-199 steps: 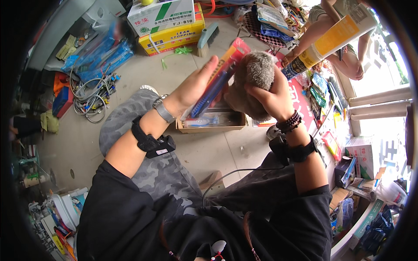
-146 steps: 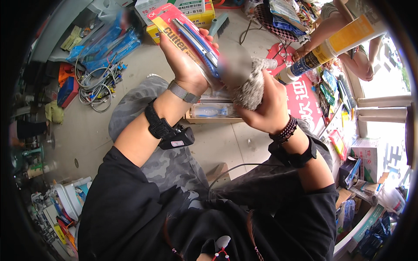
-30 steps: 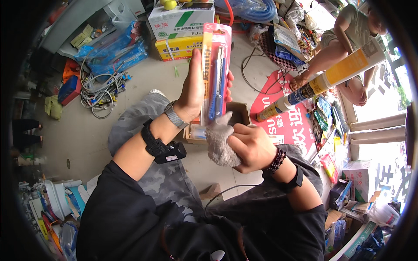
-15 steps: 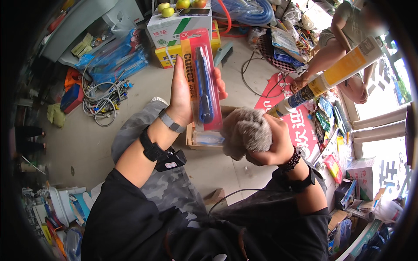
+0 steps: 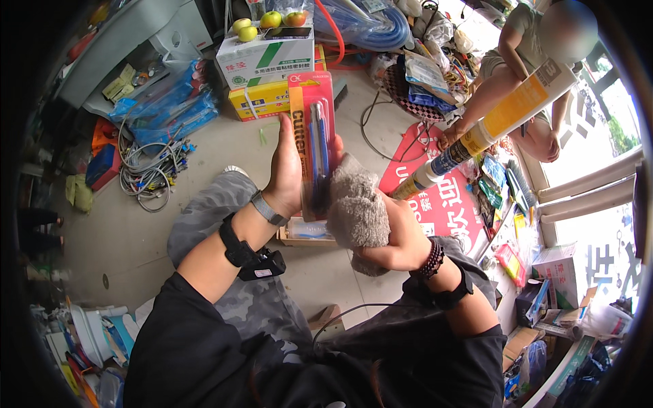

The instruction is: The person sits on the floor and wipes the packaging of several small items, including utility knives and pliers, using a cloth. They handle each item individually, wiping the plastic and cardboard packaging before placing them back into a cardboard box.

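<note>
Blister-packed utility knife (image 5: pixel 317 136), blue-handled, on red-and-orange card: held between the thumb and fingers of the left hand (image 5: pixel 283 180). Grey cloth (image 5: pixel 357 209): bunched in the closed right hand (image 5: pixel 404 234), overlapping the pack's lower right edge, contact with it impossible to tell. Around the pack: beyond it, a yellow box (image 5: pixel 269 100) under a white carton (image 5: pixel 265 58); below it, an open cardboard box (image 5: pixel 291 241) on the floor (image 5: pixel 146 234); to its right, a long yellow-and-blue tube (image 5: pixel 476 138).
</note>
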{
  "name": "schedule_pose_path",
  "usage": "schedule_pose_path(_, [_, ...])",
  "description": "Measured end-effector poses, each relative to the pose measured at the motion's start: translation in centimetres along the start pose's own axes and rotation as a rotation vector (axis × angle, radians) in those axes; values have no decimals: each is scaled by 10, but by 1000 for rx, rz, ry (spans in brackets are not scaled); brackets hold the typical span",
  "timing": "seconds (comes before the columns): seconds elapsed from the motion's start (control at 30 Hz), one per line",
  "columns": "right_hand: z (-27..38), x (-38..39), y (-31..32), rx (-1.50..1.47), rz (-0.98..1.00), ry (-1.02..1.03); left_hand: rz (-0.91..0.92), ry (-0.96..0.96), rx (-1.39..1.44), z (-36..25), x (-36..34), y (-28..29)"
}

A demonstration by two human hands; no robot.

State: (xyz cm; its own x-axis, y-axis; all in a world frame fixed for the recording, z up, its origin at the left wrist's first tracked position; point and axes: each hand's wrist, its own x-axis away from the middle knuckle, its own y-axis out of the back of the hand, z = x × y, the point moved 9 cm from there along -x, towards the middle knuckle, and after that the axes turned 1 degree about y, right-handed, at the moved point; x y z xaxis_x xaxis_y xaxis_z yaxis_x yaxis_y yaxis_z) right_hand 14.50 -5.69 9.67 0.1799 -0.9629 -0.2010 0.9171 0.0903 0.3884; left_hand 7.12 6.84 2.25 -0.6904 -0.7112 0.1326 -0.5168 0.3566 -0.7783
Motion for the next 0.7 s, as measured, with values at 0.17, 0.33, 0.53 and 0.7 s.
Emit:
schedule_pose_path(0.17, [-23, 8, -14, -277, 168, -241, -29, -95, -98, -22, 0, 1])
schedule_pose_path(0.33, [-43, 20, 19, -475, 13, -109, 32, -34, -216, -12, 5, -14])
schedule_pose_path(0.53, [-50, 21, 30, -392, -120, -185, 5, 30, -183, 6, 16, -28])
schedule_pose_path(0.7, [-51, 14, 7, -500, 72, -148, -62, -49, -130, 1, 8, -13])
